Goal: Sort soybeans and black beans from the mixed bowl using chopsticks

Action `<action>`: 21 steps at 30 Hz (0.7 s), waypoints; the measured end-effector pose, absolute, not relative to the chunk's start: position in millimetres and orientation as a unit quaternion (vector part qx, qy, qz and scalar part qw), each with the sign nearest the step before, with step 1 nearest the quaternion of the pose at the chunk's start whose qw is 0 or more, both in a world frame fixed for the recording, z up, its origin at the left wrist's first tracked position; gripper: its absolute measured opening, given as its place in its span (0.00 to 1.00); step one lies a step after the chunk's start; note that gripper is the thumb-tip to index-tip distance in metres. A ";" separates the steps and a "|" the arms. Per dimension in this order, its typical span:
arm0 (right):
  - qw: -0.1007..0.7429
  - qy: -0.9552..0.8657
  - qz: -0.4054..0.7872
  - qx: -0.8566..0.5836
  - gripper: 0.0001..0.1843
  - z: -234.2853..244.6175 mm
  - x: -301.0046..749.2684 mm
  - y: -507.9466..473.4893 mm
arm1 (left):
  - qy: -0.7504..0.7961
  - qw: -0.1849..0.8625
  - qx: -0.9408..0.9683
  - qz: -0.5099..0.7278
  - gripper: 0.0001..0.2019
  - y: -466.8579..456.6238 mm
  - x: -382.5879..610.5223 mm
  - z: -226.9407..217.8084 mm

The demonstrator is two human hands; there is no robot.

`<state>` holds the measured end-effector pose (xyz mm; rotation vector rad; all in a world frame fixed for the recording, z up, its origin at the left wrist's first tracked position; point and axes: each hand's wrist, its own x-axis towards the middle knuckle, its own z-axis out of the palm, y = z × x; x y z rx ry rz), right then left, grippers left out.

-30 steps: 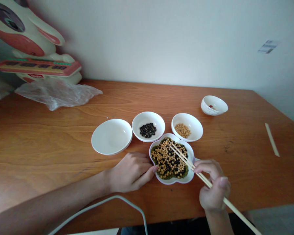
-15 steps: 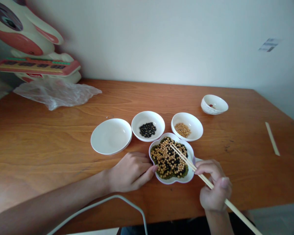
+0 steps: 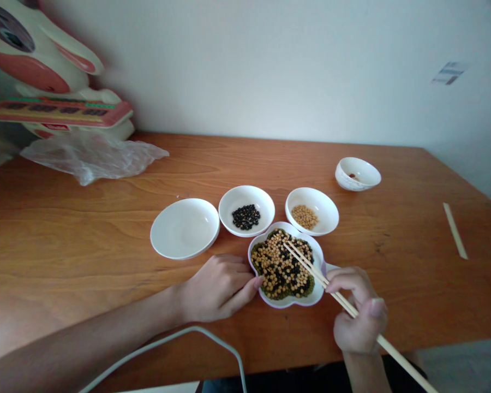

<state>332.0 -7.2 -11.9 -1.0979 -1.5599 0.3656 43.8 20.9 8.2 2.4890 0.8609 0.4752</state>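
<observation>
A pair of wooden chopsticks (image 3: 343, 303) is gripped in my right hand (image 3: 358, 314), tips over the mixed beans (image 3: 280, 267). Those tan, black and green beans lie in a flower-shaped white dish (image 3: 286, 303) with a lilac rim. My left hand (image 3: 221, 286) pinches the dish's left edge, the thumb on the rim. Just behind the dish stand a white bowl (image 3: 265, 202) with black beans (image 3: 246, 216) and another white bowl (image 3: 329, 213) with tan soybeans (image 3: 305, 216). Left of them, a wider white bowl (image 3: 186, 226) shows nothing inside. Whether the chopstick tips hold a bean, I cannot tell.
A small bowl (image 3: 358, 174) with something reddish inside stands at the back right. Near the right edge lies a paper strip (image 3: 455, 232). A clear plastic bag (image 3: 94, 158) and a toy keyboard (image 3: 61, 112) sit back left. A pale cable (image 3: 192, 328) loops in front.
The view has shifted very slightly. Both hands, the chopsticks and the dish look nearly the same as before.
</observation>
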 end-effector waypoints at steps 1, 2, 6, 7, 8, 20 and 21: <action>0.564 -0.663 0.153 -0.467 0.35 -11.8 332.0 -7.2 | 0.312 0.230 0.905 0.175 0.22 20.9 43.8 7.9; 0.565 -0.663 0.151 -0.467 0.35 -11.6 331.8 -7.2 | 0.312 0.230 0.905 0.176 0.22 21.0 43.8 7.6; 0.570 -0.659 0.155 -0.465 0.34 -11.3 330.7 -6.7 | 0.314 0.231 0.905 0.169 0.22 20.8 43.2 7.0; 0.570 -0.660 0.154 -0.465 0.34 -11.7 330.8 -6.5 | 0.314 0.231 0.906 0.166 0.22 20.7 43.1 7.2; 0.569 -0.661 0.153 -0.464 0.33 -12.2 331.0 -6.4 | 0.314 0.231 0.906 0.164 0.22 20.6 43.1 7.5; 0.578 -0.658 0.144 -0.460 0.35 -14.5 333.1 -6.7 | 0.319 0.235 0.905 0.151 0.21 20.4 42.6 6.5; 0.581 -0.657 0.142 -0.459 0.36 -13.2 332.5 -6.7 | 0.320 0.236 0.905 0.152 0.21 20.1 42.4 6.4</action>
